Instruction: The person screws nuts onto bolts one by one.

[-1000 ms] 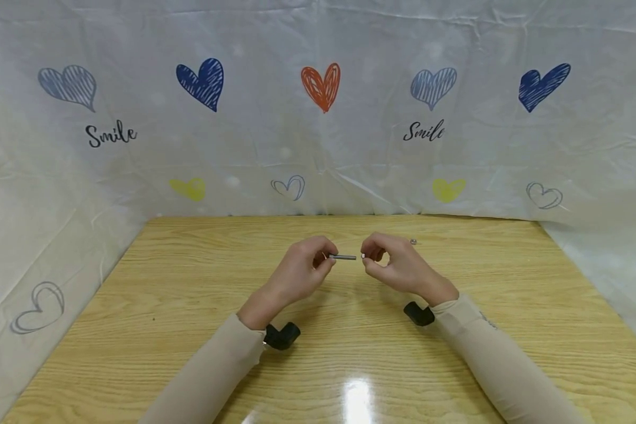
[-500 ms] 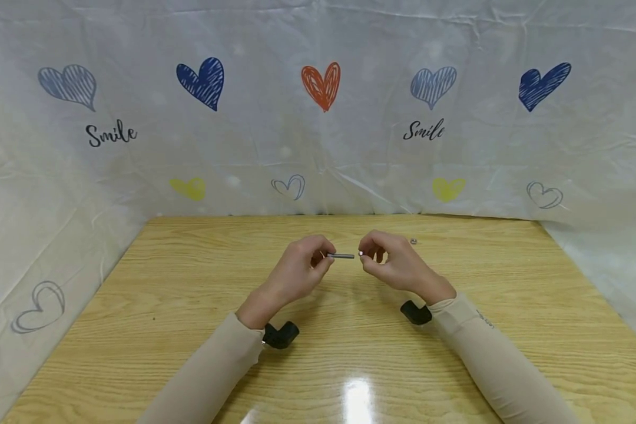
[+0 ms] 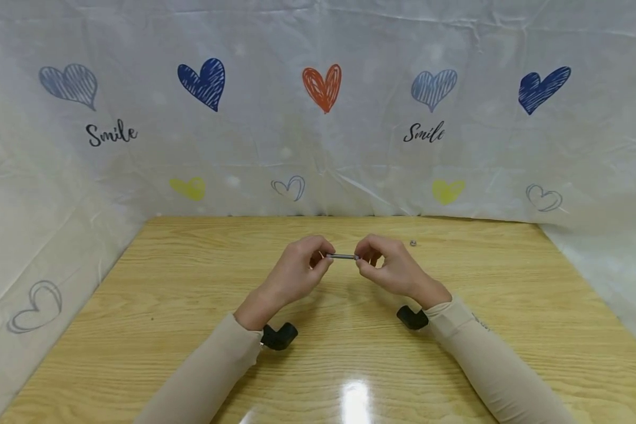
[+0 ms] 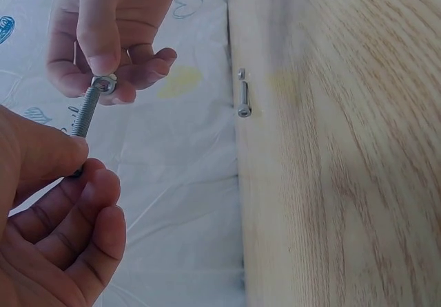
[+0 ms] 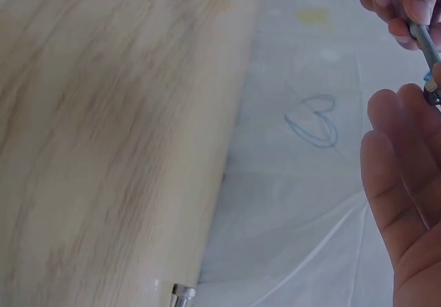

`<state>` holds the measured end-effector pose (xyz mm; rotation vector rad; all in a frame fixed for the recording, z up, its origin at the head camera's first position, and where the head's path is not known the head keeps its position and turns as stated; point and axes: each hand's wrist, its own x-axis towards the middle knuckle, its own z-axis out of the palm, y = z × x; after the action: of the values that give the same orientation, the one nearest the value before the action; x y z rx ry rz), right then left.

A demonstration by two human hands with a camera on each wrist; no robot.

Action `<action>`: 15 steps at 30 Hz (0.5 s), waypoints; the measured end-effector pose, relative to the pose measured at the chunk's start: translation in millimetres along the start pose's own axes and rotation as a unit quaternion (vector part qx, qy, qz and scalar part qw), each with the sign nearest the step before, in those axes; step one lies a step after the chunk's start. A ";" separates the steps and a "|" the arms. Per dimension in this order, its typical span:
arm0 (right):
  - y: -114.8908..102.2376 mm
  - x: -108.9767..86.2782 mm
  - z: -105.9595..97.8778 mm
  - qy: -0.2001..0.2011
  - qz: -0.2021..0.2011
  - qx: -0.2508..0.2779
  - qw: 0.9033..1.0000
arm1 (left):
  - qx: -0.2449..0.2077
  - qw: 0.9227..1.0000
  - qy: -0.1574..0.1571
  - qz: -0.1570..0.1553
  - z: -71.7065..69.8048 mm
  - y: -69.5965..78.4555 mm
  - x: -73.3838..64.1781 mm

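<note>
My left hand [image 3: 297,268] pinches a grey threaded bolt [image 4: 85,114] between thumb and fingers, with most of the thread sticking out toward the right. In the left wrist view, a small hex nut [image 4: 105,85] sits right at the bolt's free end, its hole partly showing. The right hand [image 3: 394,270] pinches that nut between thumb and index finger, its other fingers loosely bent. In the head view the bolt lies level between both hands, above the table. The right wrist view catches the bolt and nut only at its right edge.
On the wooden table [image 3: 191,306], behind the right hand, lie another bolt [image 4: 244,100] and a loose nut [image 4: 242,74], seen in the left wrist view. A white cloth [image 3: 371,153] printed with hearts hangs along the table's far edge. A black wrist mount [image 3: 280,336] hangs below the left sleeve.
The right hand has moved left, bringing the nut from a small gap up to the bolt's free end. The left hand has barely shifted and keeps its pinch on the bolt.
</note>
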<state>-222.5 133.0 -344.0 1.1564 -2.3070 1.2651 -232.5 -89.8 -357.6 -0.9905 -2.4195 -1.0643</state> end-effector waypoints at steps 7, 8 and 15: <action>-1.7 -0.2 1.3 0.005 -0.002 0.003 1.000 | -0.001 1.000 0.000 0.003 -0.6 1.3 -0.5; -1.6 -0.3 1.4 0.008 -0.003 0.005 1.000 | -0.002 1.000 0.000 0.004 -0.7 1.6 -0.5; 0.3 -0.4 2.7 0.020 -0.002 0.015 1.000 | -0.003 1.000 -0.003 0.002 -0.7 2.8 -0.9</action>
<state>-222.1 131.1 -346.0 1.1335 -2.2635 1.3148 -229.9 -89.4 -356.1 -1.0014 -2.4204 -1.0697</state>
